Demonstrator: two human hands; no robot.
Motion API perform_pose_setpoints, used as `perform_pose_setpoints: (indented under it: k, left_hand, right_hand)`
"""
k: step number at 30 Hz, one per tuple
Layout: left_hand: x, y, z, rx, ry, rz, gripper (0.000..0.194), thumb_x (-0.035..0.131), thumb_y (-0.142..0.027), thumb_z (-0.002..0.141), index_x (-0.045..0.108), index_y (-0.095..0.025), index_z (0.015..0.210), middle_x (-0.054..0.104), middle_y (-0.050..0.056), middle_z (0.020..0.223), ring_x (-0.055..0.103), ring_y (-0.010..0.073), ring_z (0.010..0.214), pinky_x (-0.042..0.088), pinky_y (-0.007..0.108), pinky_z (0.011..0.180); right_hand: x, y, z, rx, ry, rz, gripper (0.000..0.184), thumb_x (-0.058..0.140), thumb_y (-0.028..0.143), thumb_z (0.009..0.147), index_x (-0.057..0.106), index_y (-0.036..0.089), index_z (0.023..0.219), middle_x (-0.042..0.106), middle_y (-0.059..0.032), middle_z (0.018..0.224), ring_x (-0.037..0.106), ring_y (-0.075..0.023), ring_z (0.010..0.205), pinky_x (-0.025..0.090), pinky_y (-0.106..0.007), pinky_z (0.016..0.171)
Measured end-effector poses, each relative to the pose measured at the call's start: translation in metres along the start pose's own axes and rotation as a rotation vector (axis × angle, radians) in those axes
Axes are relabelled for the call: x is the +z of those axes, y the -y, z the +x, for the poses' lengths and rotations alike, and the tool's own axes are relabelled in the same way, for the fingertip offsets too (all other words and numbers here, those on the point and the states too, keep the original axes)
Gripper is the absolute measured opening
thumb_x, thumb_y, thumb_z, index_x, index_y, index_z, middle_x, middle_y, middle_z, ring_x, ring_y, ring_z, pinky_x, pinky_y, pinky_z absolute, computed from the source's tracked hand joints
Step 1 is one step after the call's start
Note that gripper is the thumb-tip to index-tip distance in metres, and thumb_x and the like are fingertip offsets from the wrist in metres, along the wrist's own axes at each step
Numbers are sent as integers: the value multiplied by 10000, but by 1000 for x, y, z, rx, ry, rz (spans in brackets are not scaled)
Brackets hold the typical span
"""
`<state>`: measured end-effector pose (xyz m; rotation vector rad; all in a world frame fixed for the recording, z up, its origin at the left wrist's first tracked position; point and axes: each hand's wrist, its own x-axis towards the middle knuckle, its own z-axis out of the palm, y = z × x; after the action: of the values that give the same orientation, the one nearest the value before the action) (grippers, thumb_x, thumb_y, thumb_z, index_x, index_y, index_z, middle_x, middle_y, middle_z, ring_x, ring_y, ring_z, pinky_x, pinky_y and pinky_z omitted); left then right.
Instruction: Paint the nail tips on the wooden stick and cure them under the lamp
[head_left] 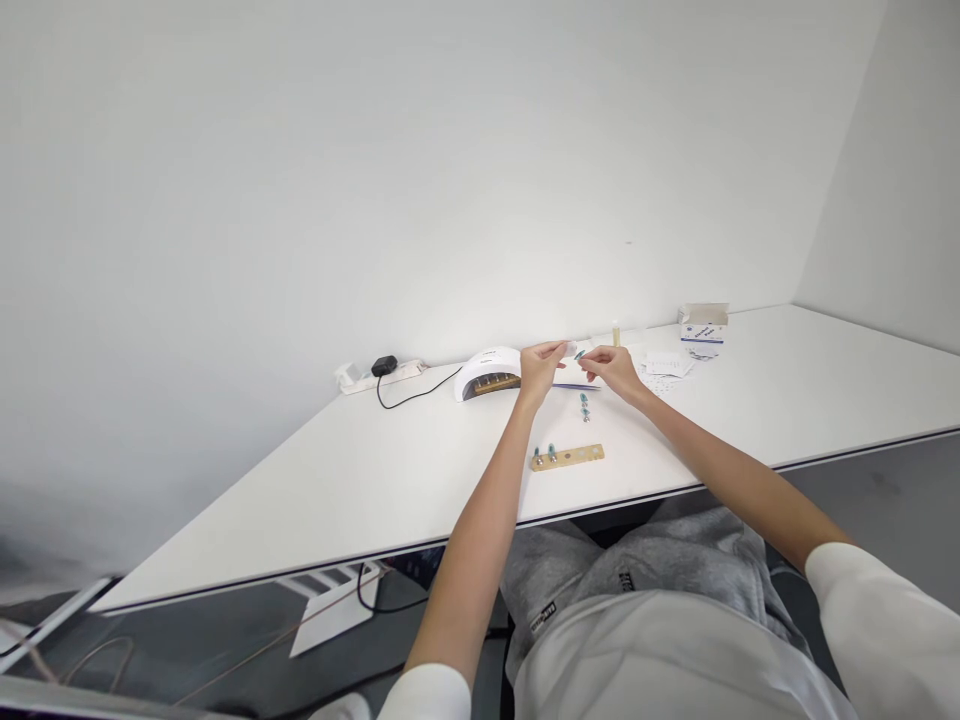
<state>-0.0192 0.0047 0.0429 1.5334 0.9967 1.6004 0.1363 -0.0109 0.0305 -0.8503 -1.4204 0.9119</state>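
Above the middle of the table, my left hand [538, 370] pinches a small whitish piece [571, 349], possibly a pad or film. My right hand [615, 370] is closed on a teal false nail [579, 355], held close to the whitish piece; whether the two touch I cannot tell. Below the hands, teal nails on small silver stands [585, 407] sit on the table. Nearer the front edge lies a tan strip [576, 457], with two more teal nails [552, 453] upright on stands at its left end.
A white nail lamp [489, 362] stands left of my hands, its cable running to a power strip [397, 374]. At the right are an open alcohol pad box [703, 326], white sheets [669, 364] and scattered scraps. A small yellowish bottle [616, 334] stands behind my right hand.
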Motion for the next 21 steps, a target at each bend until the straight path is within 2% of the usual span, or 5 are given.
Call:
perform_pose_setpoints:
  k: [5,12,21]
  left_hand:
    - [3,-1,-1,29,50,62,296,733,-379,690,775,-134,849,758,100,889,696,234,855,567,340,707]
    - [7,-1,-5,100,128,96,236,712,-350,725,784,-153,834,760,95,907,704,246,907,553,378,840]
    - [7,2,-4,103,118,100,233,714,-353,726,784,-152,820,761,90,892,706,252,907,552,390,854]
  right_hand:
    - [-1,-1,1,-2,-5,-7,233,807,335,604,681,144,648,641,-15,566,577,-113,494,525,-245,524]
    - [-1,-4,4,14,-45,-1,212,784,321,612,662,149,637,639,-12,561,569,-109,479,516,-235,507]
    - [0,-3,4,35,-96,43,187,774,293,615,654,149,627,643,-15,579,568,-109,495,530,-240,512]
